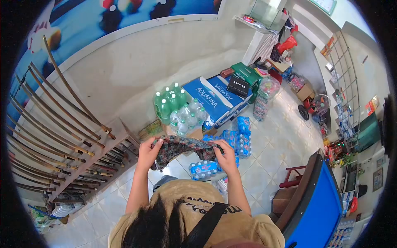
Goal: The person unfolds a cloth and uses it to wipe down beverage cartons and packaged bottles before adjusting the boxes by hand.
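Observation:
A dark, crumpled cloth with a reddish and grey pattern (186,144) is stretched between my two hands in front of my chest. My left hand (149,153) pinches its left end, thumb on top. At the other end, my right hand (226,154) has its fingers closed on the cloth's edge. The middle of the cloth sags and folds. Just beyond it stand green bottles with white caps (168,101) and clear bottles (188,118). Blue-wrapped packs of bottles (203,169) lie on the floor below my right hand.
A rack of billiard cues (93,161) lines the left side. Blue Aquafina cartons (207,97) are stacked by the wall, with a black box (238,86) on top. At the right stands a blue pool table (316,206), near a red stool (292,177). A fan (304,112) sits farther back.

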Demonstrator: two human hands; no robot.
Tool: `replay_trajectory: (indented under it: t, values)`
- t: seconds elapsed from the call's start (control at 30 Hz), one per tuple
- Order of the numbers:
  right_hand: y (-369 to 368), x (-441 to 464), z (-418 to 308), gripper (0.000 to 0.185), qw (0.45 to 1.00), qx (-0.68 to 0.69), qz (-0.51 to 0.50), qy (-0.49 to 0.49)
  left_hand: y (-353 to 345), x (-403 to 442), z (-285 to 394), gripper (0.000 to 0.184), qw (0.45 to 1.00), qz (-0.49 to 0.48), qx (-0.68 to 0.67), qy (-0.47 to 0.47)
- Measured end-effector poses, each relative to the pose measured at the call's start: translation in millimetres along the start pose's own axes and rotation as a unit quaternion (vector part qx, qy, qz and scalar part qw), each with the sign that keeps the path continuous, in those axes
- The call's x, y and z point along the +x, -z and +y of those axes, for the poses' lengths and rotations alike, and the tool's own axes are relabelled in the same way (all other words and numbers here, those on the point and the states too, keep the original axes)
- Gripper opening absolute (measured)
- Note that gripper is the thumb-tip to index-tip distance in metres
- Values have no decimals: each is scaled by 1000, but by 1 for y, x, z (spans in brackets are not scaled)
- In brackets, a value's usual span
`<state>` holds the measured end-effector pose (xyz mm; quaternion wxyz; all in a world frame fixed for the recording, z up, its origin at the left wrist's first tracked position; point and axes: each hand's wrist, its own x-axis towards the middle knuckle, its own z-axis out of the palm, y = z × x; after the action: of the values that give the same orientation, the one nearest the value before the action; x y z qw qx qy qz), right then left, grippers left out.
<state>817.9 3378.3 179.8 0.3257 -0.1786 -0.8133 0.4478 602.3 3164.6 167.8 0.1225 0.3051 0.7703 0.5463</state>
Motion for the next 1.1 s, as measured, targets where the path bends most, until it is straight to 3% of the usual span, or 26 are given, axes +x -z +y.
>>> replay_trajectory:
  t: [0.3,0.73,1.1]
  values:
    - [0,0,1,10,1000,-21,6,-11,1,-5,-8,26,1000,19,-6,-13]
    - [-7,11,16,18,998,-45,-34,-41,3,0,-12,27,999,35,8,-2]
    - [-29,51,33,17,997,13,-74,-32,13,41,-26,25,999,45,-18,-3]
